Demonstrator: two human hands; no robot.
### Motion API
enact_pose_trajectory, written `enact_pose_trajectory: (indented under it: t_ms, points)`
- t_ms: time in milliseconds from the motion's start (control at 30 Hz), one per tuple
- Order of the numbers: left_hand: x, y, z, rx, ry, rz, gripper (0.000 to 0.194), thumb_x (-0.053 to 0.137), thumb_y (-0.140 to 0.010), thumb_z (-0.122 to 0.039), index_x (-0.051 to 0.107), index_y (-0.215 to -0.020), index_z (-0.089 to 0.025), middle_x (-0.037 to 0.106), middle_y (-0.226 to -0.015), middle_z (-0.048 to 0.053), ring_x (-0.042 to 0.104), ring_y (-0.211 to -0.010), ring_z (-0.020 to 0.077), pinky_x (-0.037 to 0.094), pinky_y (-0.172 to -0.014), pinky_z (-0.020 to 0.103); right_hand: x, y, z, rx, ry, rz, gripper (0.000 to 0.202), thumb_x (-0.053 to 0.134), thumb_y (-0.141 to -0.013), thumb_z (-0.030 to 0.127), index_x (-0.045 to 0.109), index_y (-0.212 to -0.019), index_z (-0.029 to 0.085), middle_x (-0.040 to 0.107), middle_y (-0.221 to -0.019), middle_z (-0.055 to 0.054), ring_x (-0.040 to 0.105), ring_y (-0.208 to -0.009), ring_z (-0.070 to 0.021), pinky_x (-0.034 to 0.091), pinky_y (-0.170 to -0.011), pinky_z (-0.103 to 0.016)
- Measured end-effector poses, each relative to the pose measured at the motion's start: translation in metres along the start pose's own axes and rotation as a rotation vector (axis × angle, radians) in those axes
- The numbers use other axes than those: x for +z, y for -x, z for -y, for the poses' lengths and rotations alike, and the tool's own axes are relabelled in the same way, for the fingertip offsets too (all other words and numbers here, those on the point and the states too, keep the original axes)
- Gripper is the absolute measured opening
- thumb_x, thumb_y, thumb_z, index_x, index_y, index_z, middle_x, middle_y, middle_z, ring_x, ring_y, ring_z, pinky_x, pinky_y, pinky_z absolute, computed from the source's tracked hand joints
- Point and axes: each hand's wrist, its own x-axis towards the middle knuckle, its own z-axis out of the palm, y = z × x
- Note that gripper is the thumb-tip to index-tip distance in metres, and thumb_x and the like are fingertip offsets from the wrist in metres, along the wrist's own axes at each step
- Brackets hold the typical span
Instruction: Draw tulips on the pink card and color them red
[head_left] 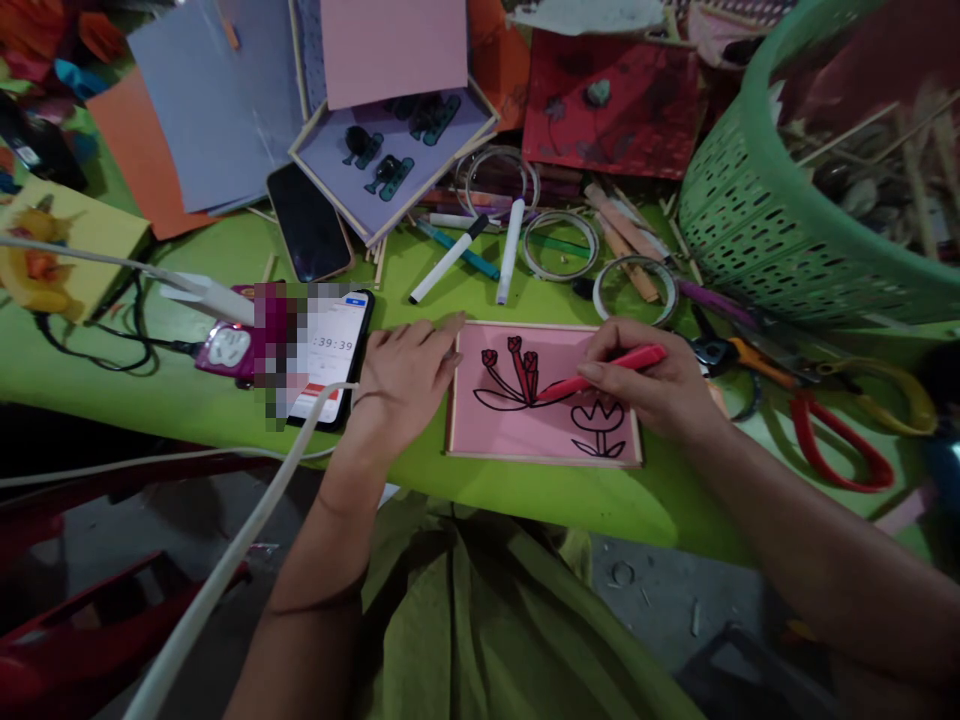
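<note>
A pink card [495, 432] with a thin wooden frame lies flat on the green table, bearing black-outlined flowers, some filled with red. My right hand [651, 375] grips a red marker [626, 366], its tip down at the stems near the card's middle. Flat beside the card's left edge rests my left hand [409, 378], fingers stretched out, fingertips by the frame's upper left corner. A lit phone [330, 350] showing a timer is close to the left wrist. Two white markers, one with a black cap [450, 258] and one all pale [511, 250], lie beyond the card.
A green plastic basket [739, 215] of sticks stands at the right, with red-handled scissors [840, 455] before it. Tape rolls [561, 245], a dark phone [309, 222], a purple framed card [352, 200] and a power strip [232, 345] lie around. A white cable [247, 540] crosses the lower left.
</note>
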Motion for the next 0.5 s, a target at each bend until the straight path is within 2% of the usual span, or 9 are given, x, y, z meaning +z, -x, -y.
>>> enact_pose_trajectory:
  t_ms: [233,400,500]
  points:
    - [0.0014,-0.0002,0.0005,-0.005,-0.012,-0.008,0.046,0.049,-0.11,-0.032,0.059,-0.155,-0.028,0.076,-0.117,0.011,0.071,-0.114,0.0314,0.05,-0.098,0.046,-0.0013,-0.0023,-0.0065,0.04,-0.12,-0.092,0.048,0.093,-0.071,0.062,0.063,-0.074,0.024,0.059,-0.066,0.002,0.06,-0.053,-0.0143,0.053,-0.048,-0.03]
    - [0.0014,-0.0002,-0.0004,-0.011,-0.031,-0.001,0.046,0.051,-0.11,-0.031,0.058,-0.155,-0.029,0.076,-0.117,0.01,0.07,-0.114,0.0299,0.048,-0.095,0.042,-0.0017,-0.006,-0.0071,-0.064,-0.088,-0.132,0.045,0.088,-0.078,0.063,0.063,-0.078,0.025,0.056,-0.066,0.003,0.055,-0.052,-0.0129,0.05,-0.05,-0.031]
    - [0.0005,-0.0007,-0.0017,-0.015,-0.022,0.0,0.045,0.052,-0.11,-0.03,0.059,-0.154,-0.027,0.076,-0.118,0.01,0.07,-0.115,0.0297,0.047,-0.096,0.042,-0.0019,-0.007,-0.0084,-0.12,-0.117,-0.166,0.043,0.091,-0.076,0.062,0.068,-0.082,0.026,0.059,-0.071,0.003,0.054,-0.053,-0.0116,0.051,-0.054,-0.031]
